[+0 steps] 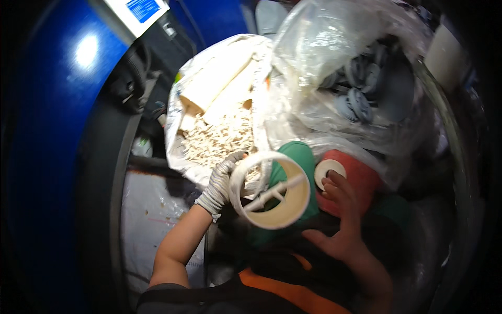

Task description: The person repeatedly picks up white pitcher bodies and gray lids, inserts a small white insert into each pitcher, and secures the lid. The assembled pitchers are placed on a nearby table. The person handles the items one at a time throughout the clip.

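In my gloved left hand (222,183) is a short, wide white plastic ring (299,201), like a piece of pipe. The fingers grip its left wall, partly hidden behind it. A thin branched plastic bar (273,195) spans the inside of the ring. My bare right hand (342,225) is held to the right of the ring, thumb and fingers apart, nothing in it. Its fingertips overlap a white round core (328,172) in the side of a red roll-like object (358,183); whether they touch it I cannot tell.
Ahead stands a white sack (175,141) holding many small cream plastic bits (219,138) and larger pale pieces. A clear plastic bag (314,63) with grey round parts (355,104) lies at far right. A blue machine panel (57,131) rises on the left, near a plastic-covered box (157,225).
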A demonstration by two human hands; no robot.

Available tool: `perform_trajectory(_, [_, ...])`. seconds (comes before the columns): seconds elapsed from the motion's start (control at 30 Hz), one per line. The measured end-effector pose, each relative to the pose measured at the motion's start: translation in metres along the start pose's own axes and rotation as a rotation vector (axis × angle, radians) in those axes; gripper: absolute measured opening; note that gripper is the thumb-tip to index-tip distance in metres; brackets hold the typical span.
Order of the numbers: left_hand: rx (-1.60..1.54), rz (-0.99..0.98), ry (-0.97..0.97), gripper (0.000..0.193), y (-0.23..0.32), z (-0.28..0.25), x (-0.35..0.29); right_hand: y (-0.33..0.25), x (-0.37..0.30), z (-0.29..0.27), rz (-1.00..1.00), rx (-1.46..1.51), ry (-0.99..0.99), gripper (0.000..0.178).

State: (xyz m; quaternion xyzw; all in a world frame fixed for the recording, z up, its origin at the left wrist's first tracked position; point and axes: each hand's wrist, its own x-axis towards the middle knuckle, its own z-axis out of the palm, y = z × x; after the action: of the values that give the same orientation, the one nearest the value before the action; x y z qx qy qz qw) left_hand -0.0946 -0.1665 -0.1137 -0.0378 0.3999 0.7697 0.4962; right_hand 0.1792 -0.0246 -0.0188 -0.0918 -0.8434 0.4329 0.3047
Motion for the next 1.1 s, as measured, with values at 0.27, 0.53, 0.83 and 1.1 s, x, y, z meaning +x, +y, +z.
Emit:
perform_trajectory(0.27, [1.327, 0.237, -1.242, 0.022, -0.098, 0.076, 0.012, -0.016, -0.023, -0.055, -0.223, 0.082, -0.291, 0.076])
perform_trajectory(0.53, [1.073, 0.421, -0.741, 0.017, -0.076, 0.139, -0.047, 0.032, -0.064, -0.057, 0.249, 0.144, -0.109, 0.058])
perform_trajectory(0.83, [1.539, 0.623, -1.160, 0.021, -0.077, 0.188, -0.051, 0.017, -0.060, -0.043, 0.378, -0.080, 0.039, 0.047])
perform_trajectory(1.1, [1.221, 0.664, -0.196, 0.010, -0.034, 0.112, -0.040, 0.032, -0.090, -0.060, 0.067, -0.036, -0.073, 0.041])
